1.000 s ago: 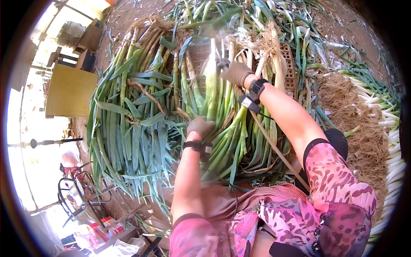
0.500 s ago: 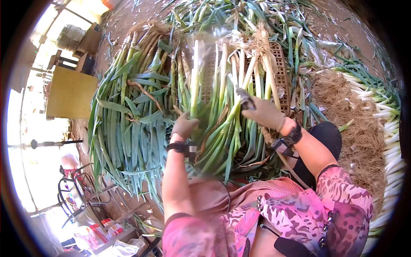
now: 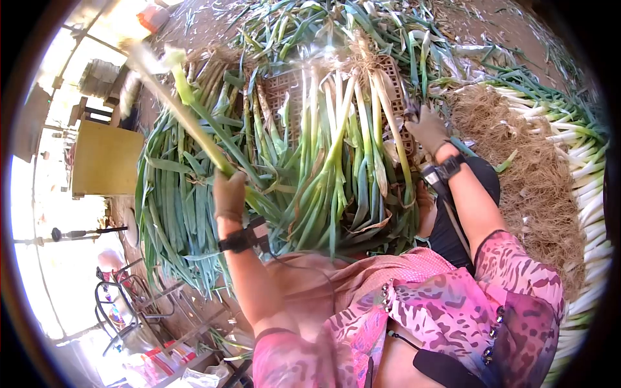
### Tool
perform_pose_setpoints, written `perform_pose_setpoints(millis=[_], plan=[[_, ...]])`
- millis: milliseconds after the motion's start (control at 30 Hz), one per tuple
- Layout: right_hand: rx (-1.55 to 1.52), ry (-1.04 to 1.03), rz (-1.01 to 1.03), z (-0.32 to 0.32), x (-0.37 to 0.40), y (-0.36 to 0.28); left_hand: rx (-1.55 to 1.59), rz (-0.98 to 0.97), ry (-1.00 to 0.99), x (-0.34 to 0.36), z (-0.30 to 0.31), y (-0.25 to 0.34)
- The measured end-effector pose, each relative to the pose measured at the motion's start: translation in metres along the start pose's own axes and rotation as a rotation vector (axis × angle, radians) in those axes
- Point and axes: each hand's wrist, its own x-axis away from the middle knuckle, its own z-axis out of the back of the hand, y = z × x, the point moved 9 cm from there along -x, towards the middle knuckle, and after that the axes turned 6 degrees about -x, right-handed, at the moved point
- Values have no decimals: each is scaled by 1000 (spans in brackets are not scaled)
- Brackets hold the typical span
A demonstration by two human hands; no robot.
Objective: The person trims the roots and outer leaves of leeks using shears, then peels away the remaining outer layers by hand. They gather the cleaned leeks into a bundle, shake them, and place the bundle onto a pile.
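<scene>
My gloved left hand (image 3: 229,196) grips one long leek (image 3: 184,116) by its green part and holds it up and out to the left, white end far away and blurred. My gloved right hand (image 3: 427,129) is closed around a small knife at the right edge of a brown plastic crate (image 3: 396,71). Several leeks (image 3: 336,161) with white shafts and hairy roots lie across that crate in front of me. Both wrists wear black bands.
A heap of leeks (image 3: 187,194) lies to the left of the crate. A mound of cut roots (image 3: 537,181) and a row of trimmed white leeks (image 3: 582,149) sit at the right. A yellow board (image 3: 107,158) and metal frames (image 3: 123,304) stand at the left.
My left hand has swung a single leek up and away to the left from the pile. My right hand with the knife moved rightward off the stalks to the crate's edge.
</scene>
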Motion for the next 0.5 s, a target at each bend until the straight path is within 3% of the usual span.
perform_pose_setpoints(millis=[67, 100, 200, 267, 333, 367, 500], plan=[[163, 203, 131, -9, -3, -7, -117, 32, -88, 0, -38, 1], [112, 141, 164, -19, -4, -13, -228, 35, -146, -9, -62, -8], [-314, -317, 26, -85, -2, -10, -372, 3, -310, -6, -132, 3], [-311, -373, -62, -116, -4, -2, -476, -43, -426, 3, -175, 26], [-363, -365, 3, -131, -21, 2, -642, -99, -547, -6, -225, 16], [-325, -249, -5, -126, -27, 3, -610, -33, -563, 0, -238, 15], [-493, 41, -39, -88, -52, -8, -789, 22, -482, -5, -268, 23]])
